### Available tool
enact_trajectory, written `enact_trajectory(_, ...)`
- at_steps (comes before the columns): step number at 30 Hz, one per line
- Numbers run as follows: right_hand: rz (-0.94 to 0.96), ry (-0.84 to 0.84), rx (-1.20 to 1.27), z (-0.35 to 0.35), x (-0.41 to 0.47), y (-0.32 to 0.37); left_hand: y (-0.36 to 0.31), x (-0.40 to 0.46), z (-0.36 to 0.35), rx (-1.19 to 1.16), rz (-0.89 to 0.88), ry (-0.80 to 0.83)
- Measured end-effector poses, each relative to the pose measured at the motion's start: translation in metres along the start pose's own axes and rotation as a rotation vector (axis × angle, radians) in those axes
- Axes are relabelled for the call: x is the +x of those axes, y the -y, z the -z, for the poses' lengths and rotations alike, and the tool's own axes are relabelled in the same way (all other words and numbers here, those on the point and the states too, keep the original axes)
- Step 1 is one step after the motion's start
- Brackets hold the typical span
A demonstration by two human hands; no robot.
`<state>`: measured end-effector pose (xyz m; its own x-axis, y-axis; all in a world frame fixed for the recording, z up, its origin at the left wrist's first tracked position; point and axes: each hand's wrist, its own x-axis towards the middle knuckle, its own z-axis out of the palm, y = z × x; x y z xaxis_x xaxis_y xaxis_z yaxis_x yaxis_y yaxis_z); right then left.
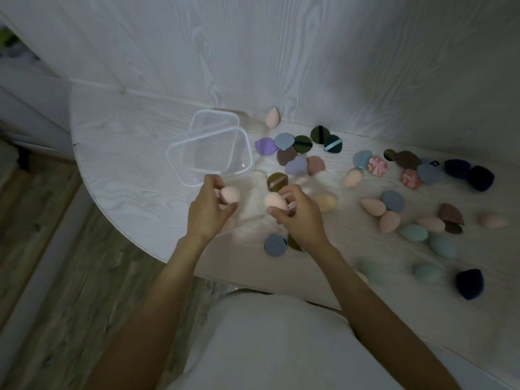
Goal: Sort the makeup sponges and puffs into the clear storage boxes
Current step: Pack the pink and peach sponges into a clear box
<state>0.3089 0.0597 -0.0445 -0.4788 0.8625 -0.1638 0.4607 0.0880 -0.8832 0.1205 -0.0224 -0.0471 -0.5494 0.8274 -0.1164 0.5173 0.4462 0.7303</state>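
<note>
The left hand [209, 205] grips one pink sponge [230, 194], fingers curled round it, just short of the near edge of the clear boxes. The right hand [298, 213] pinches a second pink sponge [274, 201] between thumb and fingertips, above the tabletop [126, 164].

Procedure, as judged from this position: carry each sponge over the rim of the near box [209, 157] before releasing it. Release low, inside the walls, since these light sponges are likely to bounce or roll. Keep egg-shaped sponges in one box and flat puffs in the other.

Beyond the hands, the near box rests tilted across a second box [213, 118]; both appear empty. To their right lies a cluster of flat puffs [292, 156], with further pink sponges [381, 213] and puffs scattered toward the far right. One more sponge [272, 117] stands against the wall [281, 52].

No brand, label or legible writing can be made out; the picture is dim.
</note>
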Motion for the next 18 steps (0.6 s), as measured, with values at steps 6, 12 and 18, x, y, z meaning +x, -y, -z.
enact_trajectory(6,0.076,-0.077,-0.153,-0.005,-0.012,0.004,0.009,0.016,-0.019,0.346,-0.151,0.309)
enact_trajectory(12,0.08,-0.157,-0.112,-0.009,-0.015,0.002,0.018,0.014,-0.014,0.258,-0.14,0.354)
enact_trajectory(18,0.088,-0.138,-0.098,-0.016,-0.012,0.006,0.027,-0.009,-0.003,0.331,-0.194,0.472)
